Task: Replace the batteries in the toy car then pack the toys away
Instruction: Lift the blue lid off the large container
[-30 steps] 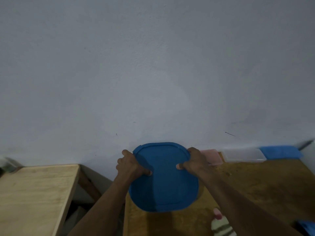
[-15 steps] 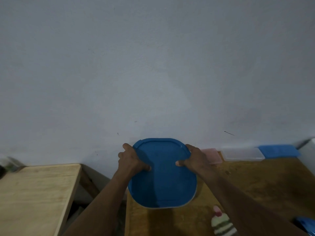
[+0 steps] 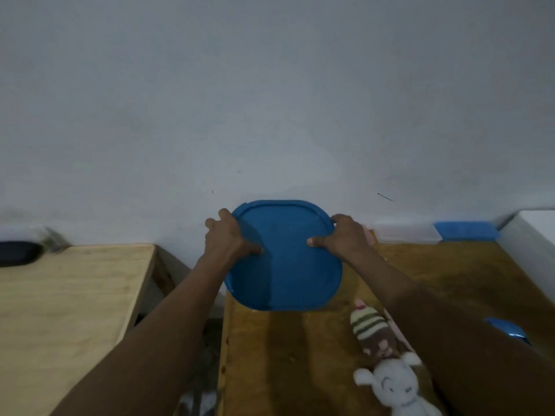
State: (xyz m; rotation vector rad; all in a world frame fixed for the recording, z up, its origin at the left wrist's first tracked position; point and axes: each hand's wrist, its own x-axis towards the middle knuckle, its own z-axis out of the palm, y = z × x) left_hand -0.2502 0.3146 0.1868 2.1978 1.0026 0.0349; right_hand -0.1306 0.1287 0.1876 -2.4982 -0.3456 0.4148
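Observation:
A blue lidded container (image 3: 285, 265) sits at the far left corner of the dark wooden table (image 3: 450, 280), close to the wall. My left hand (image 3: 228, 238) grips its left rim with the thumb pressed on the lid. On the right rim my right hand (image 3: 342, 235) grips the same way. What is inside is hidden by the lid. A striped knitted toy (image 3: 372, 328) and a white plush animal (image 3: 396, 385) lie on the table nearer to me. No toy car shows.
A lighter wooden table (image 3: 75, 295) stands to the left across a gap. Along the wall lie a clear lid (image 3: 405, 232) and a blue lid (image 3: 465, 229). A white box edge (image 3: 528, 235) rises at far right. A blue object (image 3: 507, 328) peeks behind my right forearm.
The view has tilted down, showing the plush toys. Both hands keep their grip on the container, which has come down to rest flatter on the table corner.

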